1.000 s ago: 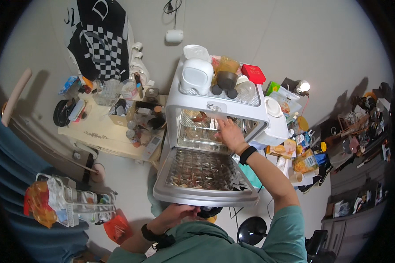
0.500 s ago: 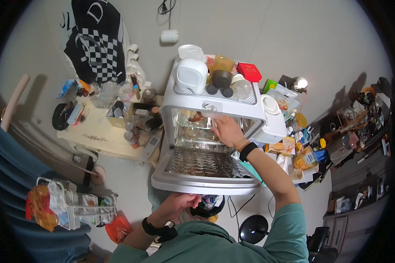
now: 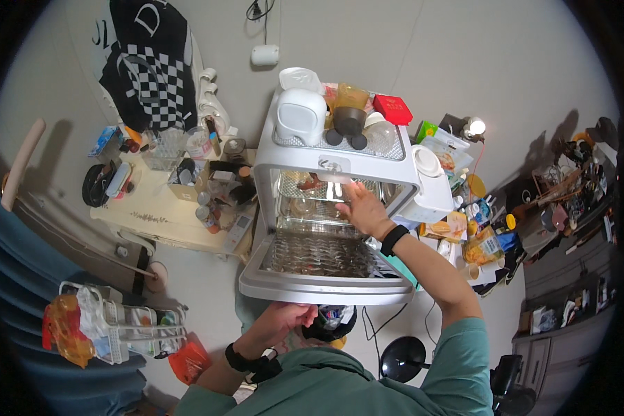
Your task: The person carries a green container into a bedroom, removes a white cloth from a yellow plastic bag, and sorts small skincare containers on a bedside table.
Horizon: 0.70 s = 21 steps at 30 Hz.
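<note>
A white cabinet (image 3: 263,182) stands before me with its front door (image 3: 326,294) folded down and open. My left hand (image 3: 292,315) is under the door's front edge, its fingers curled against it. In front of the upper part of the opening is my right hand (image 3: 365,209), fingers stretched and apart, holding nothing that I can see. Just above its fingertips is a pale catch plate (image 3: 334,168) on the frame. Inside are a metal mesh shelf (image 3: 291,182) with a brown item (image 3: 310,183) on it, and clear glassware (image 3: 301,206) lower down.
On top stand a white rounded device (image 3: 301,116), an amber bottle with a dark cap (image 3: 351,111) and a red box (image 3: 393,109). At left is a cream table (image 3: 142,201) with bottles and a remote (image 3: 238,232). Crowded packages and jars (image 3: 482,246) lie right. A wire cart (image 3: 121,333) stands lower left.
My right hand has drawn slightly down and to the right, with its fingers more spread. My left hand stays under the door's edge.
</note>
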Available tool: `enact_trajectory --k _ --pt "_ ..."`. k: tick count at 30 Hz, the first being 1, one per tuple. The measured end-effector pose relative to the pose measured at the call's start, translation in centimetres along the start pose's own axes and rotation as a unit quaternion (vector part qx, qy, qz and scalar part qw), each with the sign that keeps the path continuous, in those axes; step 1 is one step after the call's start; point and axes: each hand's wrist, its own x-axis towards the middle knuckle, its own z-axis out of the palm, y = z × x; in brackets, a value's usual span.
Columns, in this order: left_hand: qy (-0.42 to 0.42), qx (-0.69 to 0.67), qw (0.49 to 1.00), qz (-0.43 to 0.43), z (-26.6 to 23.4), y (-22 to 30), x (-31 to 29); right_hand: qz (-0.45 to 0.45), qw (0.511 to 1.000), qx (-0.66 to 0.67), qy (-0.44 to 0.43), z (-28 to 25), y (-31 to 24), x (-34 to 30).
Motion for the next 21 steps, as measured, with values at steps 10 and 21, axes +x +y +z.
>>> enact_trajectory --k 10,21 --pt "-0.007 0.007 1.000 -0.001 -0.2 0.1 0.3 -0.060 0.993 0.040 -0.097 -0.7 0.1 0.6" --pt "-0.014 -0.013 1.000 0.003 -0.5 0.2 0.6 -0.056 0.989 0.020 -0.137 -1.7 -1.0 0.4"
